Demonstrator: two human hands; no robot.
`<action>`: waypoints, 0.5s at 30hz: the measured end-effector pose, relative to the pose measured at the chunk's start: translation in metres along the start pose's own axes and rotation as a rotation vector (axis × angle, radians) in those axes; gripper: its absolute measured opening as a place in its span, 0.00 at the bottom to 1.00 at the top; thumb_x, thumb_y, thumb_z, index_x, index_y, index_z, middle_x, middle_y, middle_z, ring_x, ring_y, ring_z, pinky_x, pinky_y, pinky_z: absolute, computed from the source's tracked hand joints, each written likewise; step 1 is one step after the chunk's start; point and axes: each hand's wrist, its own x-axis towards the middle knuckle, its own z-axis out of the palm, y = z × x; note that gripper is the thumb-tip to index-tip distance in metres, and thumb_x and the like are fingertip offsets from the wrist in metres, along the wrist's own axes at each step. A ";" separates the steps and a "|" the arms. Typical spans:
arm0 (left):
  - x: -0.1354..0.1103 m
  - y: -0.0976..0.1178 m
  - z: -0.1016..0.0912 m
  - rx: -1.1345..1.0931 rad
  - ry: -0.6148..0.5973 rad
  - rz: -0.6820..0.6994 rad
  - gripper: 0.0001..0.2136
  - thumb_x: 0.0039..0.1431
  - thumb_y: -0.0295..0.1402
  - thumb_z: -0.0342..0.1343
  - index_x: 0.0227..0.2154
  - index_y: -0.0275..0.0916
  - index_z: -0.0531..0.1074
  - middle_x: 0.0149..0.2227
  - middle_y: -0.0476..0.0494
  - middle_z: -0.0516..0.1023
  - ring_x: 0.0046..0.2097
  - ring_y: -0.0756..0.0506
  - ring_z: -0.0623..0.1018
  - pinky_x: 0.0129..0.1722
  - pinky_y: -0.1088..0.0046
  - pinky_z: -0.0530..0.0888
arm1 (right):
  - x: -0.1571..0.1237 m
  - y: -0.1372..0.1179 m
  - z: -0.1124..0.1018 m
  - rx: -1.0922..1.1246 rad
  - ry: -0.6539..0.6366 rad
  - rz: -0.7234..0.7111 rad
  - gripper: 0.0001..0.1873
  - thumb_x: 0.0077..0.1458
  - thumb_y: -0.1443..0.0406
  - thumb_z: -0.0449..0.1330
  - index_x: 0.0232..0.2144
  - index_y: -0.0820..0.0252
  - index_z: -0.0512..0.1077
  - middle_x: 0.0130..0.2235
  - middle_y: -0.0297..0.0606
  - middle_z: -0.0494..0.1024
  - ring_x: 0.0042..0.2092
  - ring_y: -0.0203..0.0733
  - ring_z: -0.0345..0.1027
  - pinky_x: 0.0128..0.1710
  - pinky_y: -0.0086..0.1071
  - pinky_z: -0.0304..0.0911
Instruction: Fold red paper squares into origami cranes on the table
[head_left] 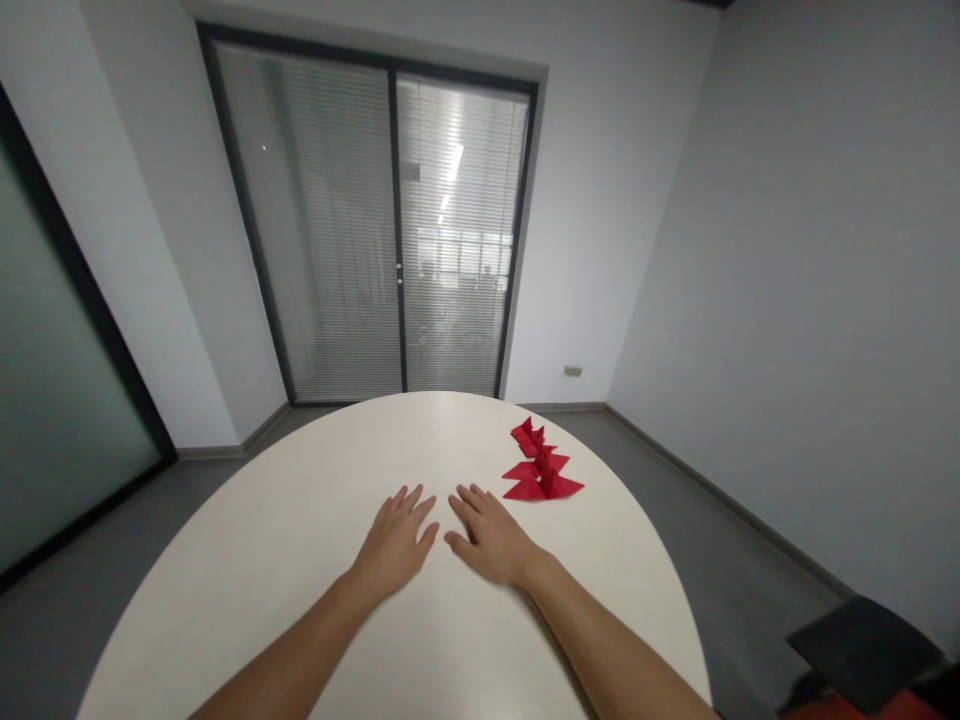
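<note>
Red folded pieces (546,486): stand in a row, one behind another, on the far right part of the round table (300,540); they overlap in view, so the exact count cannot be told.
Left hand (395,545): palm down, fingers spread and extended, holding nothing; well apart from the row.
Right hand (493,535): palm down, fingers apart and slightly bent, holding nothing; nearer to the row, which lies beyond it and to its right, not touched.
Hand-to-table contact: cannot be determined for either hand.
Material of pieces: appears to be folded paper, judged by the sharp points and creased faces.
Weight: probably very light; a brush of a sleeve or finger could shift a piece.
Stiffness: likely firm along the layered centre folds, flexible at the flat, single-looking wings.
Surface: looks matt; slipping between fingertips is unlikely.
Fragility: points and creases likely bend or crush under hard pressure.
Recommended hold: pinch the upright central fold of the nearest piece lightly between thumb and forefinger.
Avoid: pulling on a wing tip, which may open the fold.
Spacing: pieces sit close together; lifting straight up should best spare the neighbours.
</note>
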 end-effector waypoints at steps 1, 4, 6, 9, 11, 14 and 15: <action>0.000 0.000 0.000 -0.001 -0.003 -0.003 0.22 0.67 0.40 0.47 0.61 0.40 0.68 0.66 0.36 0.63 0.68 0.34 0.60 0.66 0.50 0.57 | 0.000 0.000 0.000 0.002 -0.002 0.000 0.36 0.65 0.50 0.50 0.68 0.63 0.55 0.70 0.51 0.51 0.71 0.58 0.41 0.68 0.53 0.41; 0.001 0.002 -0.002 0.008 -0.018 -0.011 0.22 0.67 0.40 0.47 0.61 0.39 0.68 0.66 0.35 0.63 0.68 0.33 0.59 0.66 0.49 0.57 | -0.001 -0.002 -0.002 0.008 -0.012 0.009 0.36 0.65 0.50 0.49 0.68 0.62 0.55 0.70 0.50 0.51 0.71 0.58 0.40 0.68 0.53 0.41; 0.001 0.003 -0.003 0.020 -0.024 -0.014 0.22 0.67 0.40 0.47 0.61 0.39 0.68 0.66 0.36 0.63 0.68 0.33 0.60 0.66 0.49 0.58 | -0.002 -0.003 -0.004 0.013 -0.017 0.014 0.36 0.65 0.50 0.49 0.68 0.63 0.55 0.70 0.50 0.51 0.71 0.58 0.40 0.68 0.52 0.41; 0.001 0.002 -0.002 0.029 -0.018 -0.012 0.22 0.67 0.40 0.47 0.61 0.39 0.69 0.66 0.36 0.63 0.68 0.33 0.61 0.65 0.49 0.58 | -0.002 -0.005 -0.006 0.027 -0.014 0.010 0.35 0.65 0.51 0.50 0.68 0.63 0.55 0.70 0.51 0.51 0.71 0.58 0.40 0.68 0.53 0.41; 0.001 0.001 0.000 0.024 -0.006 -0.002 0.22 0.67 0.39 0.47 0.60 0.40 0.69 0.66 0.36 0.64 0.68 0.33 0.61 0.65 0.49 0.59 | -0.003 -0.006 -0.006 0.037 -0.004 0.007 0.35 0.65 0.51 0.50 0.68 0.62 0.55 0.70 0.51 0.51 0.71 0.58 0.41 0.68 0.54 0.42; 0.002 -0.001 0.002 0.015 0.005 0.013 0.22 0.67 0.39 0.47 0.60 0.39 0.69 0.66 0.36 0.64 0.68 0.32 0.61 0.65 0.48 0.59 | -0.003 -0.005 -0.005 0.041 0.008 0.009 0.35 0.65 0.51 0.51 0.68 0.62 0.56 0.70 0.51 0.52 0.71 0.58 0.41 0.68 0.54 0.42; 0.002 -0.002 0.003 0.011 0.010 0.014 0.22 0.66 0.39 0.47 0.60 0.39 0.69 0.66 0.36 0.64 0.67 0.32 0.61 0.65 0.48 0.59 | -0.003 -0.004 -0.004 0.040 0.008 0.011 0.35 0.65 0.51 0.51 0.68 0.62 0.56 0.70 0.51 0.52 0.71 0.58 0.41 0.68 0.54 0.42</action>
